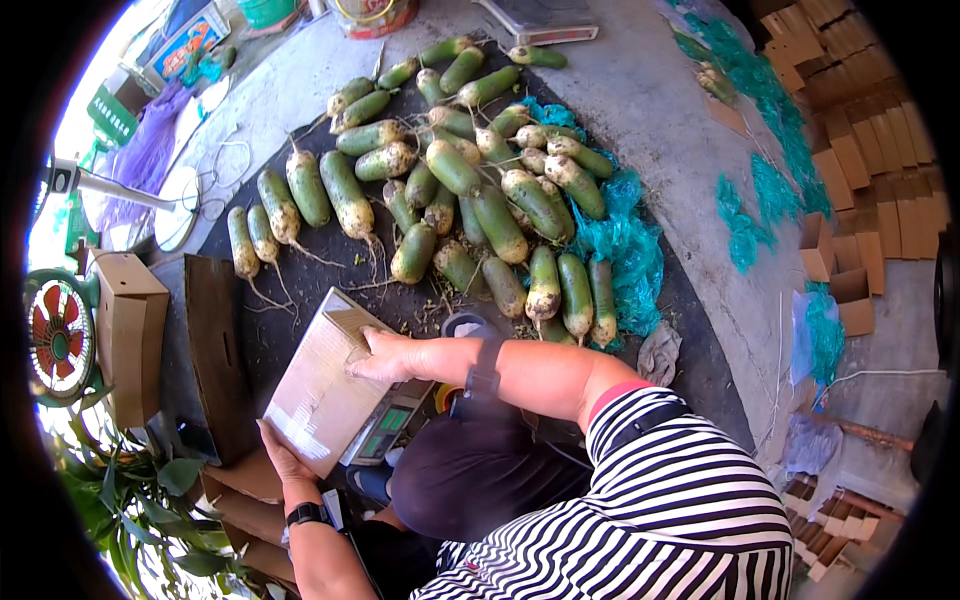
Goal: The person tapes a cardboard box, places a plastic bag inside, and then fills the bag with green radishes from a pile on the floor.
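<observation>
A shallow cardboard box (325,385) with shiny clear tape over its face lies tilted in front of me. It rests over a digital scale (385,425) with a green display. My left hand (285,455) grips the box's lower left edge, the thumb on the near side and the other fingers partly hidden. Across the box's right part, my right hand (385,357) lies on the surface with fingers apart. Beyond the box, many green radishes (450,165) with pale, soil-covered root ends spread over a dark mat (270,320).
Tall cardboard boxes (130,330) and a fan (60,335) stand at left, above a leafy plant (130,500). Teal netting (625,240) lies among the radishes. Stacked cartons (880,140) line the right side. A flat platform scale (540,20) and a bucket (372,15) sit at the back.
</observation>
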A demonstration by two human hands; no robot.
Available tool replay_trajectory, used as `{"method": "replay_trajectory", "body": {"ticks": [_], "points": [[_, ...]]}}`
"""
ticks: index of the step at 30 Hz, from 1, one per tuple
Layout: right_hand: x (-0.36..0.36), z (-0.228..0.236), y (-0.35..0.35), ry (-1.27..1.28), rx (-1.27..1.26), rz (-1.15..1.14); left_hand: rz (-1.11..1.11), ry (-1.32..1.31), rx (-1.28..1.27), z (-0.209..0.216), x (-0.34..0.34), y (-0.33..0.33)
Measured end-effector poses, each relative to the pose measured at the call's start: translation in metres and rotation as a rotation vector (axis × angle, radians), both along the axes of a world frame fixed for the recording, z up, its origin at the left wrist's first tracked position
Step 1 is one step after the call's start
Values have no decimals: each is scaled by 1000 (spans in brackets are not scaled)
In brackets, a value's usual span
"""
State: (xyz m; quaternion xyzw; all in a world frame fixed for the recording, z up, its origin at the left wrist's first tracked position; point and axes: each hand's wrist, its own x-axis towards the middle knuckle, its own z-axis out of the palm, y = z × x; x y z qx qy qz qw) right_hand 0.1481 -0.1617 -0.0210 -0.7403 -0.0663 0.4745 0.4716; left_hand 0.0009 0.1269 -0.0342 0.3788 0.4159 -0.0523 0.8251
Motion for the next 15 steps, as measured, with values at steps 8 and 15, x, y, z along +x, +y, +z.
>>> {"method": "replay_trajectory", "body": {"ticks": [8, 15], "points": [[-30, 9, -28, 46, 249, -427, -136, -47, 78, 62, 24, -48], [-86, 56, -113, -50, 713, -948, -336, -289, 481, 138, 64, -121]]}}
